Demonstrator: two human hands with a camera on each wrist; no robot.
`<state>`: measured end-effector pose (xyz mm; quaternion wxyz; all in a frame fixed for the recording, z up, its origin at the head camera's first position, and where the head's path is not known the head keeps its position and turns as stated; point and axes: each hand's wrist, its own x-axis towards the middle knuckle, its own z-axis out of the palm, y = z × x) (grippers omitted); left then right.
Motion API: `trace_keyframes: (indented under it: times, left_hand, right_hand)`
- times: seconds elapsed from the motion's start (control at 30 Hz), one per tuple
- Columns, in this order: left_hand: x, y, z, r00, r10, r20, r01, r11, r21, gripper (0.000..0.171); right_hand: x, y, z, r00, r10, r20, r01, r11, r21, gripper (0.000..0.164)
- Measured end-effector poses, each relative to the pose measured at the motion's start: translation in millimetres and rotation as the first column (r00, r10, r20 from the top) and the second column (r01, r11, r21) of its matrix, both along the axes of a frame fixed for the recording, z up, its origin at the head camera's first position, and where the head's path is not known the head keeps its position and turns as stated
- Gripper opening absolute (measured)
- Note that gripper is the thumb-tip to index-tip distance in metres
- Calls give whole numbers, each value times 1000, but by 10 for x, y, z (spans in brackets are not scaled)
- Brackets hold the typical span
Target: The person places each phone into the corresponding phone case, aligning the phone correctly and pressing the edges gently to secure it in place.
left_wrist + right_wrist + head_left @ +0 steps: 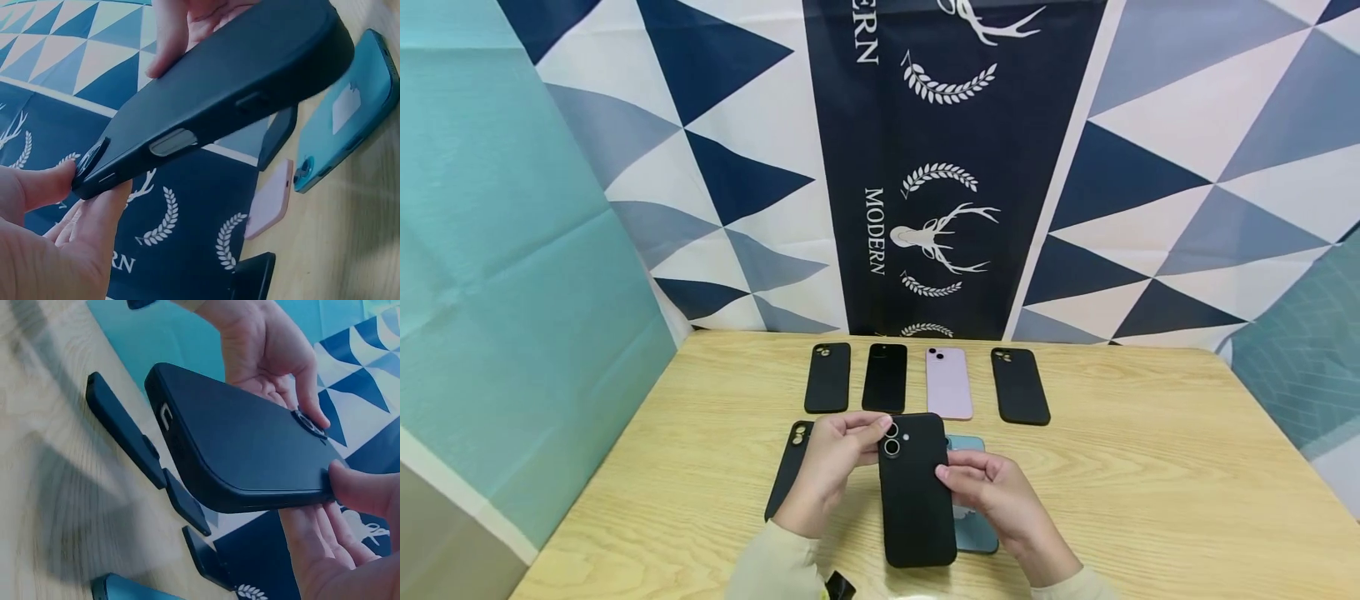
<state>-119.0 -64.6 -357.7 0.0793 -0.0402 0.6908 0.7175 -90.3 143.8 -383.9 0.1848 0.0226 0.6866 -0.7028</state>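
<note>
Above the table, both hands hold a phone in a black case [917,500], its back and round camera lenses facing up toward the head camera. My left hand [838,458] pinches the camera corner between thumb and fingers, as the left wrist view also shows. At the opposite long edge my right hand [992,492] grips with the thumb on the back and fingers underneath. A pale strip shows through the side cutout in the left wrist view. Partly hidden behind the held phone lies a teal phone [977,537]. Another black case [786,475] is beside my left hand, partly covered by it.
Along the back of the wooden table [1150,467] lie a black case [827,379], a black phone [884,379], a pink phone [949,385] and a second black case [1021,387]. Patterned cloth [760,167] hangs behind. A small black item [840,586] shows near the left sleeve.
</note>
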Motion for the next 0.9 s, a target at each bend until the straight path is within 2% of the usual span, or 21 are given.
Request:
trace_keyframes:
  times: [0.2, 0.37, 0.53, 0.7, 0.9]
  left_hand:
    - [-11, -7, -76, 999, -5, 44, 5, 1000, 10, 34]
    - [-10, 2, -158, 997, -12, 76, 6, 997, 76, 38]
    - [31, 16, -199, 993, -99, 71, 90, 989, 119, 41]
    - [116, 48, -254, 978, -189, 85, 179, 978, 111, 38]
    - [184, 56, -335, 983, -161, 93, 153, 984, 92, 32]
  right_hand:
    - [18, -30, -19, 999, -36, 33, 36, 999, -12, 44]
    - [39, -49, -15, 993, -83, 87, 86, 996, -31, 38]
    - [9, -25, 37, 983, -162, 83, 167, 985, -53, 25]
    - [-32, 20, 101, 970, -233, 75, 237, 970, -47, 19]
    - [-28, 21, 75, 975, -207, 78, 212, 975, -61, 14]
